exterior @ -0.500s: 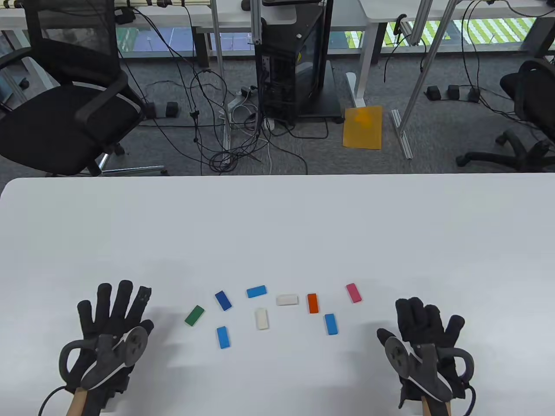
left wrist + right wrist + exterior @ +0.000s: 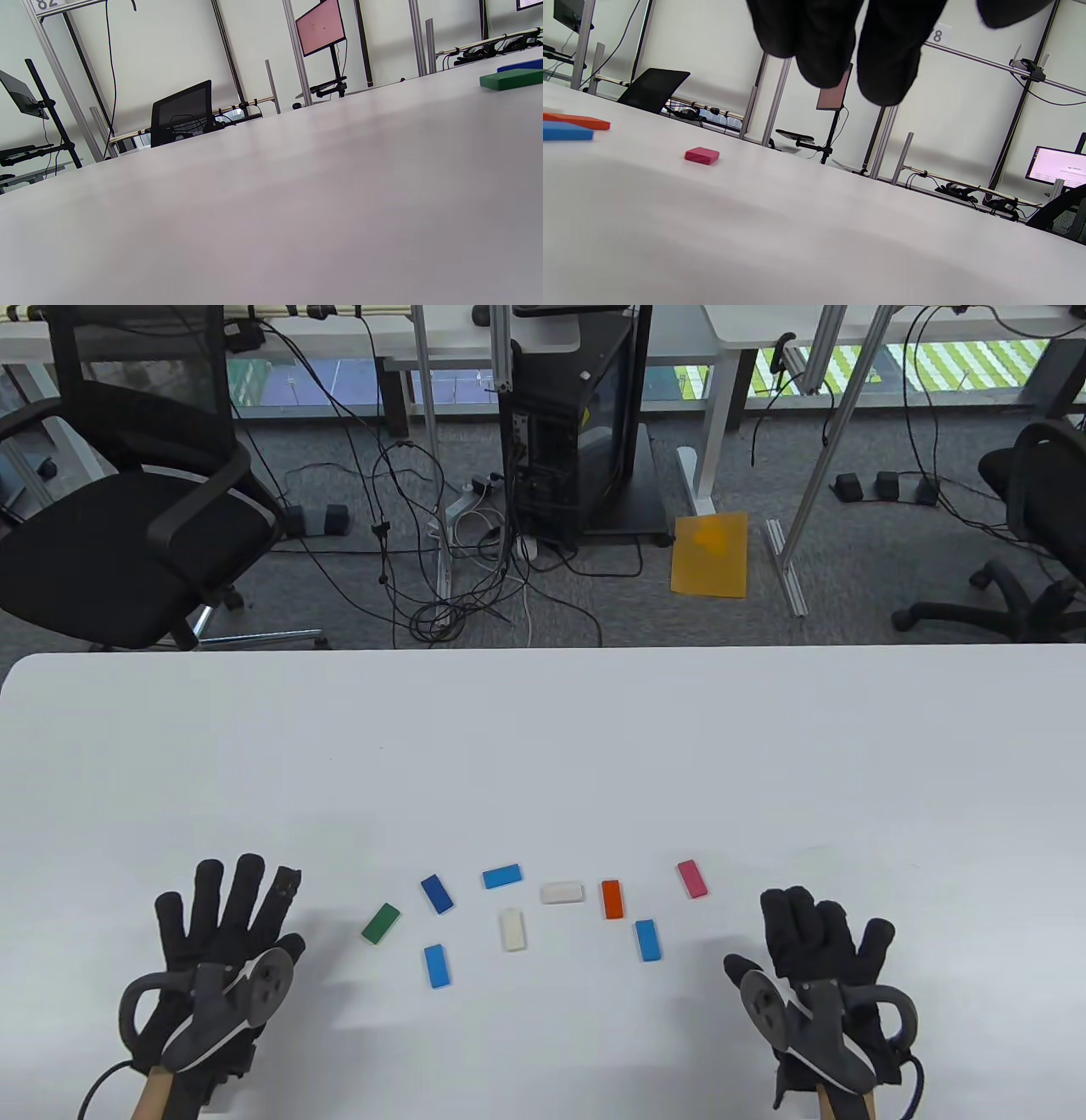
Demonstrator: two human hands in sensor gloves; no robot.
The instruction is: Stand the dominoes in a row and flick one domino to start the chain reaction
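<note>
Both grips empty: left hand (image 2: 222,950) fingers spread, right hand (image 2: 810,976) fingers relaxed; dominoes (image 2: 512,929) flat on worktop (image 2: 543,746) between them.

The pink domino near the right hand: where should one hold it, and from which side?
Pinch the pink domino across its two long edges, coming from above with the right hand. It lies flat and alone on the table, its long sides free, so thumb and finger should fit there and can tip it upright.

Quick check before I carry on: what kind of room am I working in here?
Most likely an office or lab workspace: office chairs and a computer tower with loose cables on grey carpet beyond the white table, plus monitors on aluminium frames.
</note>
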